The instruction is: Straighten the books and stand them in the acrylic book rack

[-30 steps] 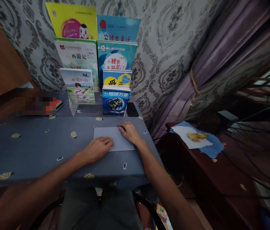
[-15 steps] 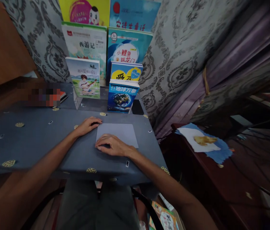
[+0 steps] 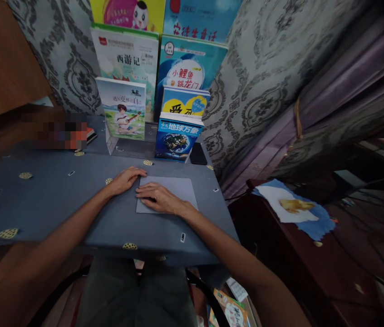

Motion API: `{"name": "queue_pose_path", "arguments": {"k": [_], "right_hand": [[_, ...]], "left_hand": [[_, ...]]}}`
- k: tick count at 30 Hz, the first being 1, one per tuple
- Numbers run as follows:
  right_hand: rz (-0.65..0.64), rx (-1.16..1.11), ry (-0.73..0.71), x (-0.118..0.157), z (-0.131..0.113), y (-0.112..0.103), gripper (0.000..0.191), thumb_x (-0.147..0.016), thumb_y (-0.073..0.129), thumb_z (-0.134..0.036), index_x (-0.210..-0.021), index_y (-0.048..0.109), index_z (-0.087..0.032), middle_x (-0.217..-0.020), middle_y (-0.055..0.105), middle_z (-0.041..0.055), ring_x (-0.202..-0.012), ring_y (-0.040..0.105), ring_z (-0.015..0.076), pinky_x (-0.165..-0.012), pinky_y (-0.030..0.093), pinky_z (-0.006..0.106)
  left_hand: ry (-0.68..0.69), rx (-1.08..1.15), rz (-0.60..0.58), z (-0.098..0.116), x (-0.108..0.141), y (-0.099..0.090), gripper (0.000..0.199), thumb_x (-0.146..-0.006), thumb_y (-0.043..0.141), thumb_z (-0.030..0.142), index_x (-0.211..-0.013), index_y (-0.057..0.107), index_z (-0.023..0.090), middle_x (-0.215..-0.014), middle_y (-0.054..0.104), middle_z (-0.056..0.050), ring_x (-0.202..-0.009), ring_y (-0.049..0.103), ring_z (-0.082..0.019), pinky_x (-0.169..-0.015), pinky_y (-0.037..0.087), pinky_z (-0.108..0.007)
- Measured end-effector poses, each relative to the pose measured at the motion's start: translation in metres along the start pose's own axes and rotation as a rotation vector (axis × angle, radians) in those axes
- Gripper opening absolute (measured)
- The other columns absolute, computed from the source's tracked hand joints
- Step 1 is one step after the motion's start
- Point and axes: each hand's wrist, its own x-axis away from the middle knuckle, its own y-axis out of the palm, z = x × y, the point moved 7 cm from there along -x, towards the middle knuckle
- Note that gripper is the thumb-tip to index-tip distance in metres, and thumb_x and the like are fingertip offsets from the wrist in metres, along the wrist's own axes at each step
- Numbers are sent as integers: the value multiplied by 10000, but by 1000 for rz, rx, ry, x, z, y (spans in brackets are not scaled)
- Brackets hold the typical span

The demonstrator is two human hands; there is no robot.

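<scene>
- Resting the right hand (image 3: pixel 160 198) across a grey sheet (image 3: pixel 183 188), with fingers loosely bent and released, reaching to its left edge.
- Placing the left hand (image 3: pixel 124 180) by the sheet's far left corner, with fingers slightly curved, also released.
- Having the sheet flat on the counter (image 3: pixel 59 200), in front of an upright blue book (image 3: pixel 177 141).

Two hands (image 3: pixel 160 198), one sheet (image 3: pixel 183 190), seven upright covers (image 3: pixel 178 141)
</scene>
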Motion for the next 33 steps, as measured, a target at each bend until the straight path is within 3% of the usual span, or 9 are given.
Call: {"name": "queue_pose_path", "arguments": {"k": [10, 16, 22, 33], "right_hand": [[8, 160, 182, -4, 19, -1, 410, -975, 570, -292, -1375, 599, -208, -1489, 540, 124, -1410, 478, 240, -1205, 290, 534], [9, 226, 239, -3, 18, 0, 473, -979, 566, -334, -1420, 548, -164, -1514, 505, 152, -1446, 427, 253, -1224, 258, 526], [8, 241, 248, -3, 17, 0, 505, -995, 541, -351, -1439, 521, -112, -1511, 503, 177, -1458, 407, 263, -1232, 276, 492], [61, 193, 294, 15, 25, -9, 477, -999, 531, -319, -1419, 545, -94, -1515, 495, 185, -1466, 389, 283, -1217, 332, 471]], "left_hand": [[26, -39, 22, -3, 2, 3, 401, -925, 373, 144, -1183, 676, 189, -1231, 711, -73, -1193, 610, -200, -1078, 461, -452], [28, -116, 40, 8, 4, 2, 395, -969, 356, 197, -1243, 640, 173, -1200, 707, -91, -1134, 623, -212, -1056, 475, -445], [62, -292, 106, 26, 10, -3, 348, -1006, 365, 267, -1130, 678, 181, -1049, 713, -91, -994, 643, -219, -971, 517, -417], [91, -391, 66, 25, 10, 2, 398, -1013, 375, 391, -1118, 695, 181, -1108, 713, -104, -1030, 633, -252, -975, 512, -447]]}}
